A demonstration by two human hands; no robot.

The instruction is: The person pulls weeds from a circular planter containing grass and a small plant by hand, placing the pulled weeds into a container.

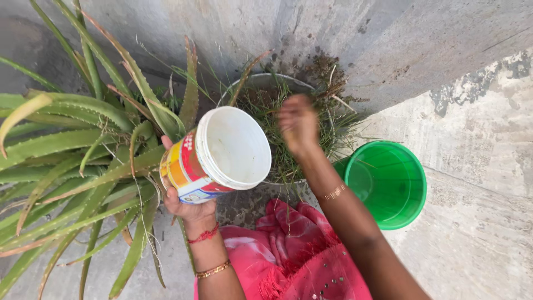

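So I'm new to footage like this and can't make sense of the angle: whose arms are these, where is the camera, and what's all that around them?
The camera sits on a person's head and looks down, so the two arms reaching in from the bottom are that person's own. There is only this one view.

The left hand holds a white plastic bucket with a colourful label, tipped on its side so you look into its empty-looking inside. The right hand is raised over a round pot of thin grassy plants; it is blurred, so I cannot tell whether it grips anything.

To the left grows a big aloe plant with long spiky leaves. To the right a green bucket stands on the concrete ground. The pink cloth below is the person's clothing.
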